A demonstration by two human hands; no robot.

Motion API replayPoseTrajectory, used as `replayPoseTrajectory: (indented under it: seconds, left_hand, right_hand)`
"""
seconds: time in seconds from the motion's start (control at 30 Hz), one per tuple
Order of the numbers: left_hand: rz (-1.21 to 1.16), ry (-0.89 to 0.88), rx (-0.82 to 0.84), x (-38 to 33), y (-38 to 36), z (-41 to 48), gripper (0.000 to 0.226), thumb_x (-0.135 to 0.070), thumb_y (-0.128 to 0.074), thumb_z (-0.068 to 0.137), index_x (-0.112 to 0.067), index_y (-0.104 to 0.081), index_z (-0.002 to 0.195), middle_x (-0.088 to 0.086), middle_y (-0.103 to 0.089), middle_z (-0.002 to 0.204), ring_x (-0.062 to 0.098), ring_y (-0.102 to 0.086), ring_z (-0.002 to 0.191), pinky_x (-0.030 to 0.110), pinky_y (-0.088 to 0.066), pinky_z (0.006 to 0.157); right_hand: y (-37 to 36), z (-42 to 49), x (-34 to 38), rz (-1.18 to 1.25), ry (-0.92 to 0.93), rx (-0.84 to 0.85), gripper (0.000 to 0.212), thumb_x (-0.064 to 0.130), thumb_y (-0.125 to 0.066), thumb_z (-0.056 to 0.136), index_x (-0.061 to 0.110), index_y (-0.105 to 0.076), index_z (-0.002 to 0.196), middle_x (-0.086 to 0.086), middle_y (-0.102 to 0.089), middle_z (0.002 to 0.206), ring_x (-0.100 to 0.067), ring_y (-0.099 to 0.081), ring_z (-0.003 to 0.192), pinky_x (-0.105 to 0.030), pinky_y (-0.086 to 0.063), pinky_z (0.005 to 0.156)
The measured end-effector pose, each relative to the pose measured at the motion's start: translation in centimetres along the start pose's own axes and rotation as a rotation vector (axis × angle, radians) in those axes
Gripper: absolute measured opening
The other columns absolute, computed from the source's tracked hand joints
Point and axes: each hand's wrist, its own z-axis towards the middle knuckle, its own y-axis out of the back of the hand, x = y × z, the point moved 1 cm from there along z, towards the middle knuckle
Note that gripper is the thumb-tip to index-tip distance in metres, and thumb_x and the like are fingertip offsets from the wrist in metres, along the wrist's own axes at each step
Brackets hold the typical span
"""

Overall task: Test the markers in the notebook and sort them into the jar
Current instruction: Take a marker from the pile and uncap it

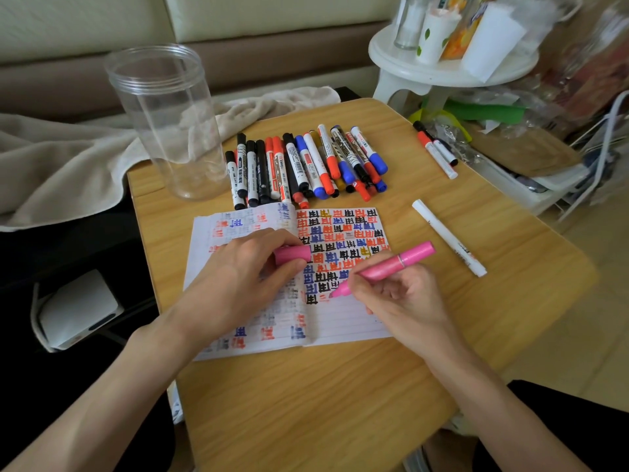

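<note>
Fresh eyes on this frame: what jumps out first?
The right hand holds an uncapped pink marker, tip on the open notebook, whose right page is packed with red, blue and black test marks; the left hand pinches the pink cap. Behind the notebook lies a row of capped markers, and a tall clear jar stands upright at far left, no markers inside.

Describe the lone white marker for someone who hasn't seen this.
On the light wooden table, look right of the open lined paper notebook. A slim white plastic marker lies there alone, diagonally. Unlike the heaped markers behind, it has no coloured cap.
</note>
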Motion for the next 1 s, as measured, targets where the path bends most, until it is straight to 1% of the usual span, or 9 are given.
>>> replayPoseTrajectory:
  seconds: [0.1, 0.2, 0.3, 0.53, 0.67, 0.73, 0.87, 0.93, 1.0]
  left_hand:
    - [0.002, -0.003, 0.001, -0.02, 0.01, -0.02, 0.029, -0.053, -0.055, 0.094, -0.034, -0.063, 0.114, -0.021, -0.062, 0.092, 0.002, -0.059, 0.082, 0.016, -0.043, 0.064]
    - [0.000, -0.005, 0.001, -0.07, 0.02, -0.05, 0.028, -0.051, -0.056, 0.094, -0.033, -0.064, 0.114, -0.020, -0.062, 0.093, 0.002, -0.059, 0.079, 0.018, -0.045, 0.065]
    - [-0.003, -0.008, 0.000, -0.09, 0.05, -0.01, 0.027, -0.050, -0.056, 0.095, -0.033, -0.064, 0.114, -0.020, -0.062, 0.093, 0.002, -0.059, 0.078, 0.019, -0.046, 0.065]
    - [0.000, -0.015, 0.002, -0.12, 0.08, -0.07, 0.029, -0.051, -0.055, 0.094, -0.032, -0.064, 0.115, -0.021, -0.061, 0.093, 0.001, -0.058, 0.078, 0.018, -0.043, 0.064]
    - [-0.002, -0.019, 0.001, -0.15, 0.14, -0.01, 0.029, -0.051, -0.055, 0.095, -0.032, -0.064, 0.115, -0.021, -0.061, 0.093, 0.000, -0.058, 0.078, 0.020, -0.045, 0.065]
    - [-0.002, -0.016, 0.006, -0.19, 0.15, 0.00, 0.029, -0.051, -0.055, 0.095, -0.032, -0.064, 0.115, -0.021, -0.061, 0.094, 0.000, -0.058, 0.078, 0.021, -0.046, 0.065]
    - [-0.007, -0.016, -0.001, -0.26, 0.21, -0.01, 0.035, -0.057, -0.050, 0.093, -0.034, -0.064, 0.114, -0.022, -0.060, 0.092, -0.001, -0.057, 0.078, 0.017, -0.044, 0.065]
    - [-0.017, -0.012, -0.014, -0.41, 0.30, -0.02, 0.035, -0.057, -0.050, 0.092, -0.033, -0.064, 0.113, -0.022, -0.059, 0.090, -0.001, -0.057, 0.079, 0.015, -0.042, 0.065]
    - [-0.040, -0.024, -0.035, -0.90, 0.42, 0.00, 0.034, -0.055, -0.053, 0.092, -0.030, -0.066, 0.113, -0.024, -0.059, 0.087, -0.002, -0.057, 0.079, 0.011, -0.042, 0.067]
  right_hand:
    - [0.08, -0.01, 0.09, -0.001, -0.003, 0.023, 0.020, -0.005, -0.074, 0.088, 0.013, -0.077, 0.081, 0.003, -0.072, 0.073, -0.006, -0.058, 0.061, -0.022, -0.047, 0.055]
    - [0.25, -0.05, 0.13, 0.044, -0.023, 0.006, 0.018, -0.007, -0.073, 0.089, 0.011, -0.076, 0.086, 0.006, -0.073, 0.073, -0.006, -0.061, 0.064, -0.022, -0.050, 0.059]
    - [0.27, -0.07, 0.16, 0.071, -0.025, -0.001, 0.016, -0.007, -0.072, 0.090, 0.009, -0.076, 0.088, 0.006, -0.073, 0.073, -0.005, -0.062, 0.065, -0.019, -0.050, 0.060]
    - [0.31, -0.05, -0.20, 0.022, 0.000, 0.001, 0.016, -0.003, -0.075, 0.089, 0.012, -0.076, 0.087, -0.001, -0.074, 0.079, -0.010, -0.062, 0.066, -0.024, -0.051, 0.059]
    - [0.32, 0.05, -0.19, 0.005, -0.011, 0.028, 0.012, -0.006, -0.076, 0.086, 0.006, -0.076, 0.083, 0.002, -0.072, 0.076, -0.001, -0.057, 0.064, -0.015, -0.044, 0.056]
    - [0.28, 0.00, -0.11, 0.000, -0.020, 0.030, 0.011, -0.005, -0.076, 0.086, 0.006, -0.076, 0.084, 0.002, -0.072, 0.076, 0.000, -0.057, 0.064, -0.014, -0.043, 0.057]
    - [0.20, 0.00, 0.01, 0.021, -0.043, 0.007, 0.016, -0.005, -0.074, 0.088, 0.010, -0.076, 0.082, 0.006, -0.071, 0.073, -0.003, -0.057, 0.064, -0.017, -0.045, 0.057]
    - [0.31, 0.02, 0.14, 0.072, -0.071, -0.019, 0.019, -0.005, -0.072, 0.090, 0.012, -0.075, 0.083, 0.006, -0.070, 0.070, -0.008, -0.058, 0.063, -0.020, -0.047, 0.058]
    - [0.55, 0.07, 0.29, 0.140, -0.097, -0.048, 0.014, -0.002, -0.071, 0.093, 0.011, -0.075, 0.088, 0.003, -0.069, 0.069, -0.012, -0.059, 0.062, -0.020, -0.048, 0.058]
